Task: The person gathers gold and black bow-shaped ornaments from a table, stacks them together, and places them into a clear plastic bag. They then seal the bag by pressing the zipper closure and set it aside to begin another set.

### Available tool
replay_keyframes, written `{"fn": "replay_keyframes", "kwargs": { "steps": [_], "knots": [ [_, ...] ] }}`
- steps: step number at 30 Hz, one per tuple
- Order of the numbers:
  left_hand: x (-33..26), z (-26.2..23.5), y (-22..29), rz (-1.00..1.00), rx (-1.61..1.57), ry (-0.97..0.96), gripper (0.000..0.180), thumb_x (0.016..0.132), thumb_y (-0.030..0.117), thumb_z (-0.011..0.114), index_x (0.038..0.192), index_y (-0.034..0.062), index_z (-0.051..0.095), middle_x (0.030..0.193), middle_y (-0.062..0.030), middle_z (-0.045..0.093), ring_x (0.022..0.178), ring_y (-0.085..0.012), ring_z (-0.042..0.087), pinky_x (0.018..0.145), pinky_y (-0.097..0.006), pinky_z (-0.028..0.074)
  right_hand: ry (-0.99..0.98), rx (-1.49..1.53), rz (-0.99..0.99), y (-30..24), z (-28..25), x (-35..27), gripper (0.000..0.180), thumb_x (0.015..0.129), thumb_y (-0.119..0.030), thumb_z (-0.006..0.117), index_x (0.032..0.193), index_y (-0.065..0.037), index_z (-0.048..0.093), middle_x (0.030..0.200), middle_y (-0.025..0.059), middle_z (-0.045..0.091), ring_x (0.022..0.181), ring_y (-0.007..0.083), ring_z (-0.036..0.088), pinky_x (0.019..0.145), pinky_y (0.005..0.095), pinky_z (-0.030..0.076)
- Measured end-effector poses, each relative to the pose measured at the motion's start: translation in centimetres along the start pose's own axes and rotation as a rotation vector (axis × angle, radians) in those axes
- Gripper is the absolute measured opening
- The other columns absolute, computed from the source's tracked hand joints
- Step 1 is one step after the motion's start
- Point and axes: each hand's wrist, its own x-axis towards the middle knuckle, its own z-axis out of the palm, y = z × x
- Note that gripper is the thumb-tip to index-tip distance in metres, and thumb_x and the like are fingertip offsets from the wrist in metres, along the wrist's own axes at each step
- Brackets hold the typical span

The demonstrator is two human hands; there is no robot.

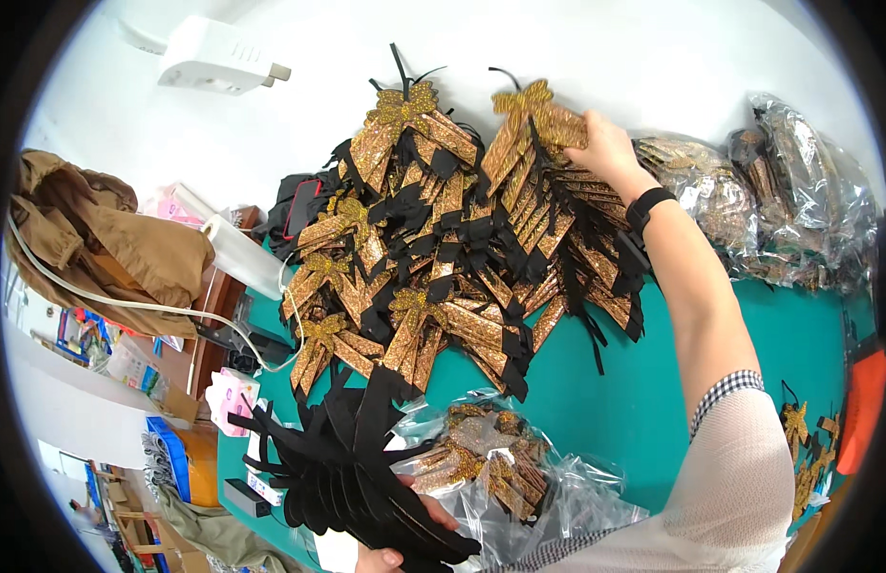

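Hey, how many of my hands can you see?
2: your left hand, lower edge, partly hidden by the black bundle it holds; your right hand, toward the top, gripping a gold glittery bow.

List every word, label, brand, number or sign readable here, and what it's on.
None can be quoted reliably.
Pink box: printed marks, too small and blurred.
White box: bluish marks, too small.
White plug: fine marks, can't tell if lettering.
Gold bow piece in the right hand: no lettering visible.
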Motion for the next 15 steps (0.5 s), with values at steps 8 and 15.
{"fn": "replay_keyframes", "kwargs": {
  "steps": [8,15],
  "knots": [
    [-1.2,-1.4,-1.5,0.070,-0.224,-0.215,0.097,0.056,0.030,0.082,0.132,0.0049,0.028,0.090,-0.0212,0.057,0.086,-0.0323,0.060,0.074,-0.040,0.050,0.414,0.076,-0.015,-0.5,-10.7,-8.1,0.049,0.067,-0.026,0.072,0.102,-0.002,0.049,0.094,0.0189,0.059,0.087,0.0364,0.058,0.074,0.0401,0.048],
    [-0.6,6.4,-0.4,0.000,-0.223,-0.382,0.097,0.055,0.033,0.082,0.129,0.0027,0.026,0.087,-0.0202,0.058,0.080,-0.0274,0.060,0.069,-0.034,0.051,0.035,0.351,0.307,2.1,-11.1,-32.4,0.058,0.061,-0.023,0.077,0.107,-0.001,0.047,0.095,0.0183,0.059,0.087,0.0307,0.060,0.075,0.0362,0.048]
  ]
}}
